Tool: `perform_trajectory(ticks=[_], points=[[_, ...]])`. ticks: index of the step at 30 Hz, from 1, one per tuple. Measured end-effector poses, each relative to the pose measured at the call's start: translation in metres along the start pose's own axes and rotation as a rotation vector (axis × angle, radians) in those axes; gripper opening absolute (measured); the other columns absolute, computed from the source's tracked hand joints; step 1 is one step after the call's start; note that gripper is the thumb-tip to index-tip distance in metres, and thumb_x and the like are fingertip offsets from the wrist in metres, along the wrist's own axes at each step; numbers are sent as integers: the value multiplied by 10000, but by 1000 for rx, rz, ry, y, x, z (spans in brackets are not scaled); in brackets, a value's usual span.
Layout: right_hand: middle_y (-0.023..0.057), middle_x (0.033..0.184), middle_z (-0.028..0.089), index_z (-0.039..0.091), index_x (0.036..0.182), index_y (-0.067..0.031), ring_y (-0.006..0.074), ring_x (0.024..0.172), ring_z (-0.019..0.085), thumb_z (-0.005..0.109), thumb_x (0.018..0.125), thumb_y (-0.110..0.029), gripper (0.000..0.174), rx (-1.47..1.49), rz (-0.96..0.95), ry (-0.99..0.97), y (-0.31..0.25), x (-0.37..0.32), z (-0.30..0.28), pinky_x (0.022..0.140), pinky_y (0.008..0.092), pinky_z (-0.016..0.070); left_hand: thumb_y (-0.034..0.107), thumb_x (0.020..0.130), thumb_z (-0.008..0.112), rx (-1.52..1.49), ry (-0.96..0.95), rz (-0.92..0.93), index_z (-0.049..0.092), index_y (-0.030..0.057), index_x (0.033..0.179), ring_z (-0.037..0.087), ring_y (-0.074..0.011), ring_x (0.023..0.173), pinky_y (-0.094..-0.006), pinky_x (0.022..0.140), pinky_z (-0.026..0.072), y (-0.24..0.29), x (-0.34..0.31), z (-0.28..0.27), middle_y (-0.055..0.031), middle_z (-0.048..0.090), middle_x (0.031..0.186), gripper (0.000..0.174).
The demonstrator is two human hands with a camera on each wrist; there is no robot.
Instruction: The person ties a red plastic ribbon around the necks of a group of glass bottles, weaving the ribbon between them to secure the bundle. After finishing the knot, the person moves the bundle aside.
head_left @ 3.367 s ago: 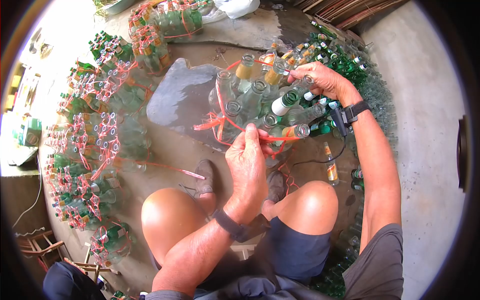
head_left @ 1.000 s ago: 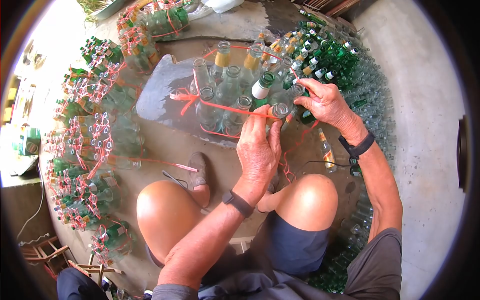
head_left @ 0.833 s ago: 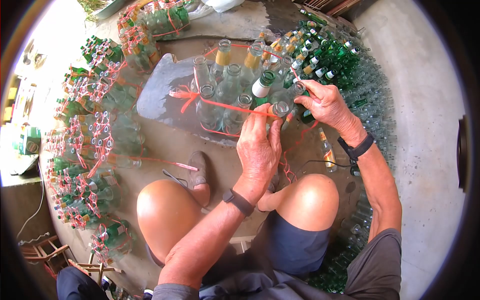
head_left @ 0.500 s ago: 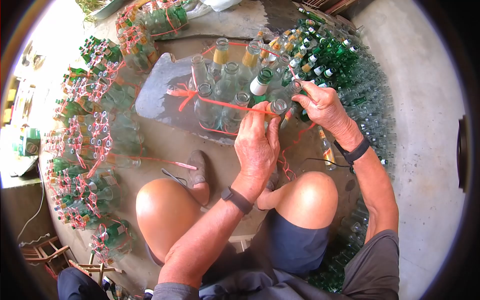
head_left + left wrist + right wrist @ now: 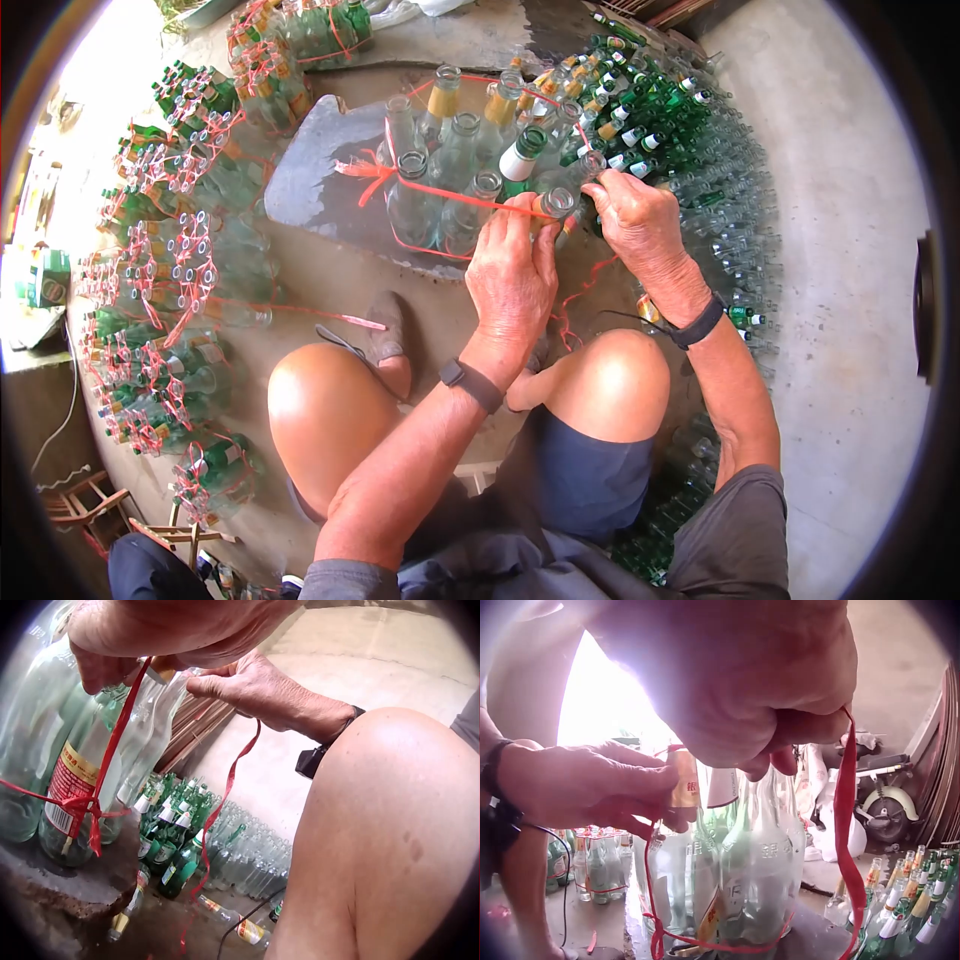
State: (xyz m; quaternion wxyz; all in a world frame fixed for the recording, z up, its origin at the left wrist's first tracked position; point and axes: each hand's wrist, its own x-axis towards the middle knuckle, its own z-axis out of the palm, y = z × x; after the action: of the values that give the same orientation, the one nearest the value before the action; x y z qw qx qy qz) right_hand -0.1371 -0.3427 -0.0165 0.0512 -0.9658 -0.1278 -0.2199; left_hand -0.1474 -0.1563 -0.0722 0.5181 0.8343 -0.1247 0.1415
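A cluster of clear glass bottles (image 5: 466, 150), with one green bottle (image 5: 522, 155) among them, stands upright on a grey slab (image 5: 320, 180). Flat red plastic string (image 5: 450, 192) runs around their necks, with a frayed knot (image 5: 372, 176) at the left; another loop crosses lower down. My left hand (image 5: 512, 275) grips the neck of the near-right bottle (image 5: 557, 203), fingers where the string crosses it. At the right side, my right hand (image 5: 642, 225) grips the string with curled fingers beside another bottle neck. A loose length (image 5: 846, 825) hangs from that hand in the right wrist view.
Tied bottle bundles (image 5: 195, 260) line the left side. Many loose green bottles (image 5: 630, 110) and clear ones stand at the right by the wall (image 5: 830, 250). A labelled bottle (image 5: 251, 930) lies on the floor near my knee (image 5: 625, 380). A black cable (image 5: 630, 318) runs near my right wrist.
Since the earliest frame, my left hand has gone from holding the string to gripping a bottle neck, and the bottles stand straighter. Lately my right hand has turned and curled tighter, moving slightly down.
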Motion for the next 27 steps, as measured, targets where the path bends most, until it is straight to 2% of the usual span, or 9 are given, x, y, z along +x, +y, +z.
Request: perform_trajectory(ticks=[4, 6, 15, 20, 22, 27], points=[[110, 748, 690, 602, 889, -76, 330, 671, 716, 720, 998, -172, 187, -61, 9, -34, -8, -1, -6, 548, 437, 556, 123, 978, 723, -3, 16, -5, 637, 47, 1307, 706, -380, 1000, -483, 848, 565, 0, 0, 2, -151, 724, 1056, 348], [114, 758, 699, 604, 898, -78, 328, 683, 728, 703, 985, -144, 148, -114, 10, -121, -12, -2, -11, 561, 445, 567, 125, 977, 724, 0, 11, -10, 637, 50, 1306, 704, -381, 1003, -484, 849, 565, -1, 0, 3, -148, 724, 1058, 348], [137, 765, 707, 597, 923, -58, 339, 688, 739, 648, 943, -72, 56, -122, -36, -253, -32, -3, -29, 586, 446, 587, 171, 971, 742, -18, -7, -21, 650, 62, 1281, 703, -385, 1059, -485, 879, 577, 1, 1, -2, -151, 733, 1127, 341], [142, 747, 681, 573, 921, -48, 352, 670, 718, 679, 935, -54, 107, -166, -71, -279, -35, -3, -32, 571, 446, 575, 199, 966, 757, -22, -22, -26, 652, 64, 1268, 705, -380, 1083, -483, 898, 585, 1, 2, -2, -154, 735, 1161, 347], [141, 748, 682, 573, 920, -50, 346, 668, 721, 684, 931, -56, 112, -186, -86, -287, -40, -2, -36, 573, 447, 577, 152, 970, 727, -37, 11, -24, 661, 71, 1264, 701, -389, 1067, -490, 884, 569, 1, 1, 0, -142, 738, 1127, 311], [132, 741, 683, 572, 915, -56, 336, 666, 725, 691, 919, -75, 121, -213, -111, -334, -49, 0, -42, 574, 450, 577, 157, 968, 727, -12, 23, -8, 665, 76, 1255, 703, -387, 1066, -491, 885, 569, -3, 0, 3, -143, 737, 1118, 305]])
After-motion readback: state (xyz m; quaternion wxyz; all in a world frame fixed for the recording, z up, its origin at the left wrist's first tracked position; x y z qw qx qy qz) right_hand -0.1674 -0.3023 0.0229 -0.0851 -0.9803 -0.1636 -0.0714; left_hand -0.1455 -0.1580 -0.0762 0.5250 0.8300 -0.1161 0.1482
